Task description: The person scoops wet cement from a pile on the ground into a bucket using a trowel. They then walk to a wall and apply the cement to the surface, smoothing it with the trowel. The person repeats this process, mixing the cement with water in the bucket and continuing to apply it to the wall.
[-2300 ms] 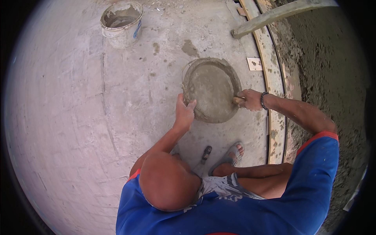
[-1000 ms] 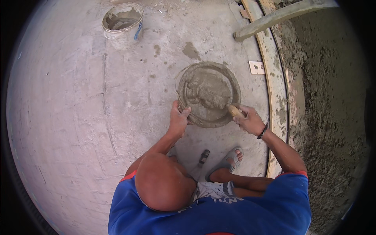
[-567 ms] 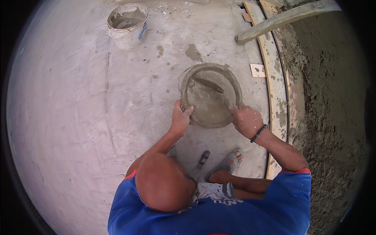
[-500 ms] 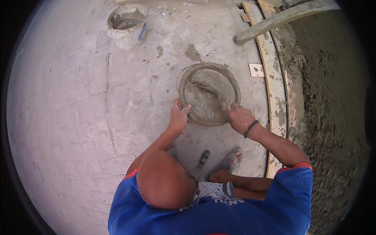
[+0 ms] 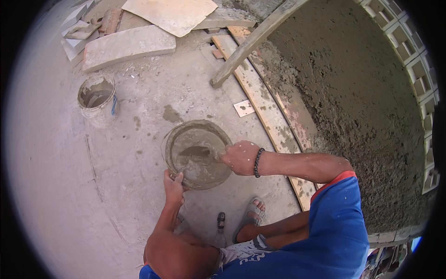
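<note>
A round bucket of wet grey mortar is tilted toward me, its rim and walls caked. My left hand grips the near left of the rim, thumb on top and fingers around the outside. At the right side of the bucket, my right hand, with a dark beaded bracelet on the wrist, is closed around the handle of a mortar-coated trowel. The blade end reaches into the mortar, beside a dark hollow; mortar hides most of its shape.
A second mortar-smeared bucket stands on the concrete floor, far left. Stone slabs lie behind it. Boards and a wooden beam border the wet mortar wall on the right. A small tile lies by the boards.
The view has swung up and right, bringing slabs and blockwork into sight. My right hand has shifted up along the bucket's right side, and the trowel has moved in the mortar. Left grip unchanged.
</note>
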`<state>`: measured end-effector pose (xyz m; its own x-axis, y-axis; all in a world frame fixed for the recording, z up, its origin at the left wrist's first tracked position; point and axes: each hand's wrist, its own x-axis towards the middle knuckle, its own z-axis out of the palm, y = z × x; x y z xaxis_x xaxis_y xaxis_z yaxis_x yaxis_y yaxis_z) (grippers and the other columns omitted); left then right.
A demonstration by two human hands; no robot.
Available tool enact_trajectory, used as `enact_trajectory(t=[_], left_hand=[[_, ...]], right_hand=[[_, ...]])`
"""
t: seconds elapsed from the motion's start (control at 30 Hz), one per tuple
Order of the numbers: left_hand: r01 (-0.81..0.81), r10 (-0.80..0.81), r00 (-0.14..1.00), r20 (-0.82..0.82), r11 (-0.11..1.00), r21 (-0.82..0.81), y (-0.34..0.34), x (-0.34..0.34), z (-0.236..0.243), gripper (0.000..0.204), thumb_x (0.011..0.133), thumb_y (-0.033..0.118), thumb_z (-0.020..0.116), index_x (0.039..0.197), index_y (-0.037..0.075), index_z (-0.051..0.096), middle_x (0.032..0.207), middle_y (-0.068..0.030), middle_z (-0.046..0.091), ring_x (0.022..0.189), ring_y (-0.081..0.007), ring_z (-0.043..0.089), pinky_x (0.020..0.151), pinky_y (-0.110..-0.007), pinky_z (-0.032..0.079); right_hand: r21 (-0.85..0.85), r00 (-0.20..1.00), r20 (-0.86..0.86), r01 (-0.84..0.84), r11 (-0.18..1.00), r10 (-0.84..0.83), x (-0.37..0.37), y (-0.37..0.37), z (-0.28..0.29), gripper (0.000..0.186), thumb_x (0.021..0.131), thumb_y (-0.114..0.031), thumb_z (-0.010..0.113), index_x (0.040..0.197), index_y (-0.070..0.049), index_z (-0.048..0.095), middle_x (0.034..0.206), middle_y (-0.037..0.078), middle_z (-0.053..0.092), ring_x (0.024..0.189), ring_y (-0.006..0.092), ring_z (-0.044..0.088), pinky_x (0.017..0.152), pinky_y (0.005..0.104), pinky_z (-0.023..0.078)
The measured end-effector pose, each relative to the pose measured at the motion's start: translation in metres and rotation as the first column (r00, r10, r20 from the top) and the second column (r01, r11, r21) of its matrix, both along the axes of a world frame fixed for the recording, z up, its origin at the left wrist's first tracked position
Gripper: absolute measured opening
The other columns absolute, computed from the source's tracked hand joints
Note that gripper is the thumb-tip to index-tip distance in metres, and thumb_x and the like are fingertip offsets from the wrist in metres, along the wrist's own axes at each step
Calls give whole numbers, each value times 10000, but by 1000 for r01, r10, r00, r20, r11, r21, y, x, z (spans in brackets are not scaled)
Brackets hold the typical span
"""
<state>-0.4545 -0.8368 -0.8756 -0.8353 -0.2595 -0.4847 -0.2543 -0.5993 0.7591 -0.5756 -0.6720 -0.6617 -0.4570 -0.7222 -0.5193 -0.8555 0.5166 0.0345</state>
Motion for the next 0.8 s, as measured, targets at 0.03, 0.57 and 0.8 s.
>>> enact_trajectory(t=[0.03,0.57,0.8], left_hand=[[-7,7,1000,11,1000,-19,1,-1,0,327,939,41,481,1242,27,357,1099,-158,533,847,-282,653,546,-390,617],[84,-60,987,148,984,-156,10,-5,-18,536,938,52,517,1405,18,256,1283,-180,468,982,-241,544,634,-329,494],[-51,54,998,29,992,-114,15,9,-23,552,908,2,529,1399,2,277,1291,-179,474,1096,-257,516,906,-337,445]], right_hand=[[-87,998,-56,6,996,-11,-3,-1,13,163,775,-116,586,875,-12,662,817,230,637,758,363,677,646,454,548],[-29,978,194,90,996,-82,-32,49,-146,283,828,-217,564,1043,-39,608,841,189,661,826,362,658,704,457,541],[162,224,781,829,535,-583,10,30,-143,283,857,-164,596,1111,-43,572,649,66,562,490,162,547,416,321,453]])
